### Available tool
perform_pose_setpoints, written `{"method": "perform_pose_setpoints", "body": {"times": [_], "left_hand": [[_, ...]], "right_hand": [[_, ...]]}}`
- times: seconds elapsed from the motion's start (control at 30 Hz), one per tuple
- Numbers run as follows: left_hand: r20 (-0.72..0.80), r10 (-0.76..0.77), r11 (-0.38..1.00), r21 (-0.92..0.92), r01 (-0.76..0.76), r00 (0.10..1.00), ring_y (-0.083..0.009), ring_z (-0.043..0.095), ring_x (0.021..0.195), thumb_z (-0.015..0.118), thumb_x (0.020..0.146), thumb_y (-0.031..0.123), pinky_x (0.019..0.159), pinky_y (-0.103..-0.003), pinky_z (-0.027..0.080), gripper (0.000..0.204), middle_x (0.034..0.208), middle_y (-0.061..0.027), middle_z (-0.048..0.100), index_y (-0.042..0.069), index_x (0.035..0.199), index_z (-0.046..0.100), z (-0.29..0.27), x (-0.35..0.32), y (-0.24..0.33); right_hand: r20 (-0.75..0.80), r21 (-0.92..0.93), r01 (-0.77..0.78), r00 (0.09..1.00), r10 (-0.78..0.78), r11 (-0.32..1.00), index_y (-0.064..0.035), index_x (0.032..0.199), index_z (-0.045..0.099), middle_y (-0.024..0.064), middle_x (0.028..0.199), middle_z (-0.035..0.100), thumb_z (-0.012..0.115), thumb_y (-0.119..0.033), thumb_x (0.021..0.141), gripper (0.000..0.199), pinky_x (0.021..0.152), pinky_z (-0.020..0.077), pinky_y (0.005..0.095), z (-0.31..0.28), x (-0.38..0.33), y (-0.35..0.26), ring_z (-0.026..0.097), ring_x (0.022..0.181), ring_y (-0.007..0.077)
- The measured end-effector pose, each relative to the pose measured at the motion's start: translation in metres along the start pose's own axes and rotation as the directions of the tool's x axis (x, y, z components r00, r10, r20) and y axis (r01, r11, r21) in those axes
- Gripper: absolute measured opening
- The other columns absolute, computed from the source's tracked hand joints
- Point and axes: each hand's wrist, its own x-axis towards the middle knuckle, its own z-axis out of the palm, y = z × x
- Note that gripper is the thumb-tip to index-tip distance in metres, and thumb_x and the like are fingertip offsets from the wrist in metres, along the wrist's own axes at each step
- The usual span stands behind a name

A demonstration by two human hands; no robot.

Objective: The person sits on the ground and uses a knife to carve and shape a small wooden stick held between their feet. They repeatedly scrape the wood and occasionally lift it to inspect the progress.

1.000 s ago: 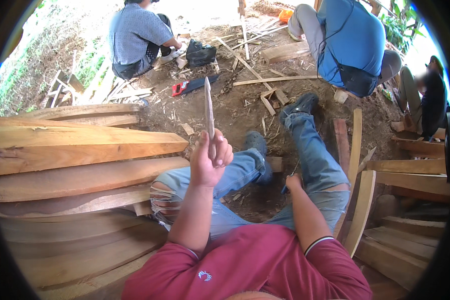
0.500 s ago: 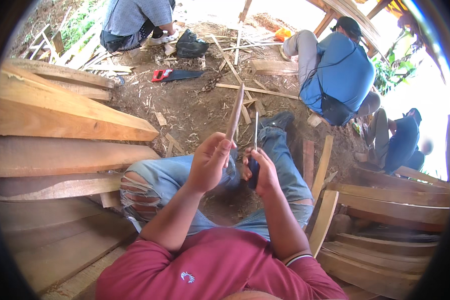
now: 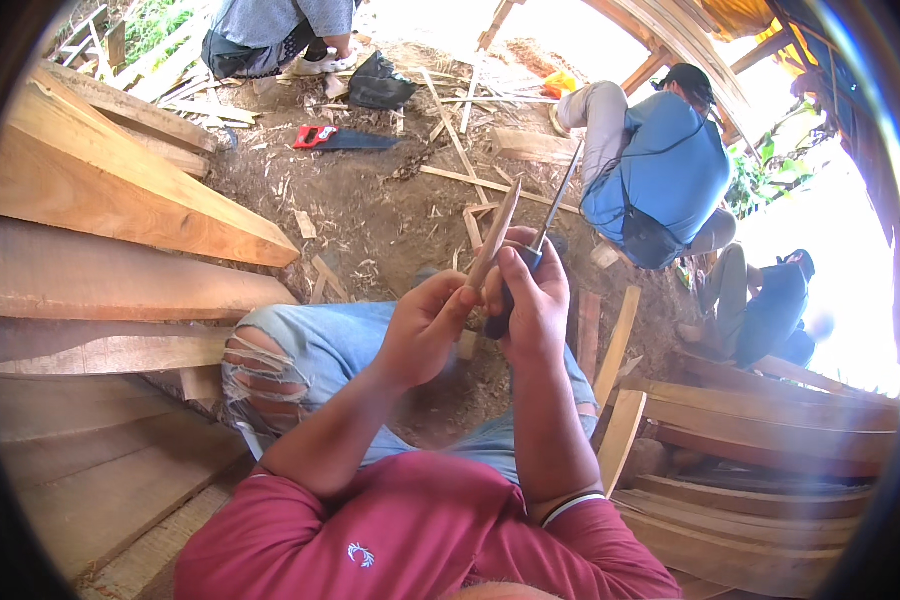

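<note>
My left hand [image 3: 427,332] is closed around the lower part of a brown tapered wooden stick [image 3: 499,227], its narrow end pointing up and away from me. Beside it, my right hand [image 3: 540,312] grips the dark handle of a thin-shafted metal tool [image 3: 558,203]. The shaft slants up to the right; whether it is a screwdriver or a narrow blade I cannot tell. The right fingertips are close against the stick near the left hand, and both hands are above the ground between my knees.
Thick timber beams [image 3: 140,190] are stacked at my left, with more planks [image 3: 760,410] at my right. A red-handled handsaw [image 3: 345,138] lies on the dirt ahead, near a black bag [image 3: 381,82] and scattered offcuts. Several people crouch ahead, one in blue [image 3: 670,160].
My hands have come together, bringing stick and tool close to each other. Both now lean further right, and the tool has tilted from nearly upright. The whole view has shifted slightly.
</note>
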Motion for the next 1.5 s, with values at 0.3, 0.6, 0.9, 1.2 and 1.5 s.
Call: {"method": "perform_pose_setpoints", "body": {"times": [0.3,0.6,0.9,1.2,1.5], "left_hand": [[0.033,-0.094,0.994,-0.045,0.095,0.995,-0.0028,0.039,0.056,0.044,0.108,0.035,0.052,-0.021,0.032,0.035,0.064,0.0059,0.045,0.006,0.1,0.061,0.008,-0.001,-0.009],[-0.022,-0.323,0.944,0.072,0.323,0.946,-0.0062,0.038,0.05,0.034,0.109,0.037,0.046,-0.022,0.033,0.041,0.061,0.002,0.044,0.003,0.104,0.056,0.013,0.015,-0.117],[-0.316,-0.727,0.64,0.008,0.768,0.609,-0.01,0.043,0.05,0.034,0.107,0.043,0.045,-0.027,0.036,0.042,0.064,-0.0008,0.049,0.008,0.101,0.057,-0.031,-0.015,-0.301],[-0.351,-0.769,0.543,0.083,0.836,0.534,-0.0138,0.048,0.051,0.038,0.106,0.046,0.047,-0.03,0.039,0.046,0.066,-0.0014,0.054,0.008,0.094,0.06,-0.035,-0.032,-0.338],[-0.357,-0.812,0.484,0.029,0.875,0.461,-0.0149,0.048,0.047,0.036,0.105,0.051,0.044,-0.031,0.037,0.052,0.061,-0.0024,0.051,0.007,0.087,0.057,-0.035,-0.037,-0.352]], "right_hand": [[-0.006,0.074,-0.106,0.994,0.107,0.992,0.0,0.132,0.048,0.014,0.094,0.069,0.047,-0.017,0.104,0.033,0.047,0.0433,0.0227,-0.031,-0.01,0.007,0.053,0.052,0.0101],[-0.216,0.034,-0.52,0.83,0.514,0.854,-0.0027,0.134,0.052,0.0064,0.071,0.06,0.043,-0.027,0.106,0.038,0.048,0.0467,0.0281,-0.153,-0.083,0.142,0.054,0.053,0.014],[-0.228,0.17,-0.837,0.48,0.847,0.52,-0.005,0.105,0.063,0.0043,0.067,0.057,0.043,-0.038,0.103,0.039,0.049,0.0444,0.0345,-0.203,-0.122,0.238,0.053,0.054,0.017],[-0.212,0.148,-0.859,0.457,0.864,0.49,-0.0034,0.092,0.056,0.0067,0.063,0.055,0.039,-0.037,0.105,0.04,0.047,0.0437,0.0348,-0.196,-0.126,0.258,0.051,0.049,0.0188],[-0.172,0.218,-0.915,0.306,0.936,0.339,-0.0048,0.085,0.054,0.0072,0.061,0.056,0.039,-0.035,0.103,0.038,0.043,0.0418,0.0371,-0.192,-0.12,0.241,0.05,0.046,0.0187]]}}
